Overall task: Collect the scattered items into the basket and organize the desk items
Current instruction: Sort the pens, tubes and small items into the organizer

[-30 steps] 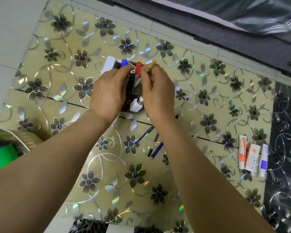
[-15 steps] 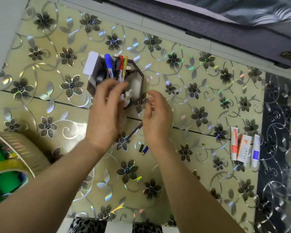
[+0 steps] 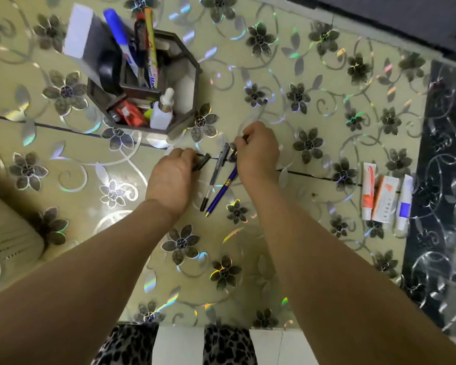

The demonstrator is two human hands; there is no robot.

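Observation:
A dark octagonal desk organizer [image 3: 192, 72] stands at the upper left, holding a blue marker [image 3: 119, 35], a yellow pen, a small white dropper bottle [image 3: 163, 110] and a red item. In front of it lie a clear black pen [image 3: 214, 177] and a dark blue pen [image 3: 223, 189] on the floral table cover. My left hand [image 3: 173, 177] rests beside them with fingers closed on a short black item [image 3: 202, 161]. My right hand [image 3: 257, 151] pinches a dark pen at the upper ends of the lying pens; most of that pen is hidden.
Three small tubes and a box [image 3: 385, 198] lie together at the right, near the dark band of the cover [image 3: 442, 180]. A pale basket rim [image 3: 8, 233] shows at the left edge. The table's front edge [image 3: 221, 326] runs along the bottom.
Both hands left the organizer and came down to the loose pens in front of it. The view shifted, so the organizer now sits higher and the basket is mostly out of frame.

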